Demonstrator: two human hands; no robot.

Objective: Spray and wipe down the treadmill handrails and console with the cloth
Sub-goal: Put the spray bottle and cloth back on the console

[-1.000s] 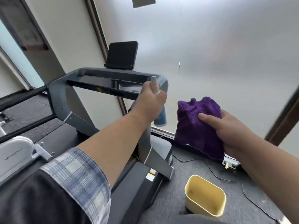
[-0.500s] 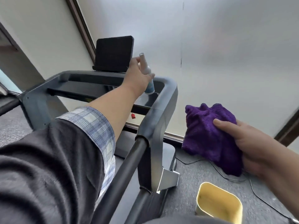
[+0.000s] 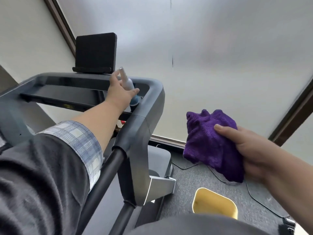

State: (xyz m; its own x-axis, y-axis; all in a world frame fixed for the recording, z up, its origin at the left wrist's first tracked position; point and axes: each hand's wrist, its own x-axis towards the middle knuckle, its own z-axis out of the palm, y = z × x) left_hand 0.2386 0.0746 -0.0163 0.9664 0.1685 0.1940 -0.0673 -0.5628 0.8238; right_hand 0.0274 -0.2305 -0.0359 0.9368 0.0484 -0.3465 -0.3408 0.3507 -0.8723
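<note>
My left hand (image 3: 121,94) reaches over the treadmill console (image 3: 71,89) and holds a small spray bottle (image 3: 129,83), thumb across its front and fingers behind. The bottle stands upright with its blue base low in the console's right corner. A black screen (image 3: 96,51) stands on top of the console. The right handrail (image 3: 108,168), a black bar in a grey upright, runs down under my left forearm. Off to the right of the treadmill, my right hand (image 3: 250,150) grips a bunched purple cloth (image 3: 208,141) in the air, away from the machine.
A yellow bin (image 3: 215,206) stands on the dark floor below the cloth. Black cables (image 3: 254,192) trail across the floor by the frosted window (image 3: 220,56). A dark window frame runs along the wall behind the treadmill.
My left hand has carried the spray bottle up from beside the upright, over the console, and lowered it into the right corner. The cloth hand has barely moved.
</note>
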